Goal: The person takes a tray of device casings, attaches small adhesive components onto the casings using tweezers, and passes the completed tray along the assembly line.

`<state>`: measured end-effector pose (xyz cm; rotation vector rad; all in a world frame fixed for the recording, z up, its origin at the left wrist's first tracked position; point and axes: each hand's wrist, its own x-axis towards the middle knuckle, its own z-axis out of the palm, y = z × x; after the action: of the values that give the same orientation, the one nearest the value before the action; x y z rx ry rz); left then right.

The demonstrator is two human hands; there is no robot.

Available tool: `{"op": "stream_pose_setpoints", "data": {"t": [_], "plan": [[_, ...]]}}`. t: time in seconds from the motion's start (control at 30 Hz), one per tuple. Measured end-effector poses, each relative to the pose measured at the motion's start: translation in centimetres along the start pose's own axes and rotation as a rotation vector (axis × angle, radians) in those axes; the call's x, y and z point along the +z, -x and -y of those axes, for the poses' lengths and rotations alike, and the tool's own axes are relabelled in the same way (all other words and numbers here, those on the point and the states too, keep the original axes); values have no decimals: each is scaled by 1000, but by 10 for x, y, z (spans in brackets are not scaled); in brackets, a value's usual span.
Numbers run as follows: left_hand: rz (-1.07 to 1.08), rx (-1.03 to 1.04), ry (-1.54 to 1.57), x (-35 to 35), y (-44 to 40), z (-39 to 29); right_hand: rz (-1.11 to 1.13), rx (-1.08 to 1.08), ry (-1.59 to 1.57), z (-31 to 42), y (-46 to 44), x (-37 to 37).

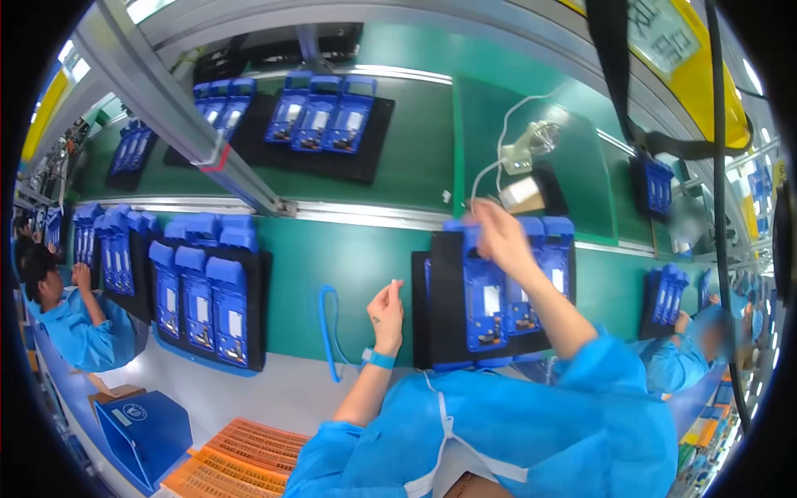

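Note:
My left hand (386,315) hovers over the green bench just left of a black tray (422,324). Its fingers are pinched together; anything between them is too small to make out. A blue band (378,358) circles that wrist, with a coiled blue cord (328,332) lying nearby. My right hand (501,236) is slightly blurred above the upper end of several blue plastic device housings (484,303), which lie side by side on black trays. Those fingers are drawn together too, and what they hold, if anything, is hidden. White rectangles and small circuit parts show inside the housings.
More blue housings (198,299) on a black tray stand to the left, others (320,116) on the far green belt. A metal post (166,91) slants across the left. Beyond my right hand sits a pale cabled device (516,158). Co-workers (83,324) sit on both sides.

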<state>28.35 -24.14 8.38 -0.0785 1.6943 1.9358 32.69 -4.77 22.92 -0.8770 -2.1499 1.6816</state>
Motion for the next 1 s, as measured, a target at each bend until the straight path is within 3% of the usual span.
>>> {"op": "stream_pose_setpoints", "data": {"t": [0.07,0.1,0.17,0.23,0.33,0.4,0.47,0.53,0.6,0.67,0.7,0.77,0.8,0.83,0.87,0.93,1.0], "plan": [[-23,-61,144,-25,-14,0,42,-171,110,-33,-97,62],[-15,-63,161,-37,-18,-11,-22,-112,222,-24,-129,89],[-13,-41,138,-58,-31,-25,-48,208,235,-53,-202,134],[-20,-27,111,-78,-47,-33,-139,239,233,-96,-242,164],[1,-6,85,-94,-78,-45,-281,319,267,-74,-226,166],[1,-24,105,-96,-104,-55,-70,485,-186,-70,-224,148],[5,-45,129,-95,-133,-62,-86,488,-189,-57,-206,129],[37,-85,180,-84,-155,-76,88,602,-173,-57,-183,104],[46,-208,229,-65,-166,-91,97,530,35,-72,-147,104],[63,-307,266,-54,-183,-71,240,525,99,-69,-110,103],[8,-213,239,-52,-184,-58,322,485,95,-58,-95,99],[38,-229,275,-57,-184,-56,438,406,176,-52,-91,85],[57,-250,306,-60,-187,-58,257,90,397,-79,-110,74],[59,-280,292,-62,-186,-62,-94,-335,767,-122,-145,60],[62,-286,290,-65,-188,-61,-382,-276,781,-110,-161,55],[144,-321,342,-69,-191,-61,-341,-157,692,-96,-195,41],[174,-339,341,-70,-193,-64,-318,-181,757,-126,-244,39]]}}
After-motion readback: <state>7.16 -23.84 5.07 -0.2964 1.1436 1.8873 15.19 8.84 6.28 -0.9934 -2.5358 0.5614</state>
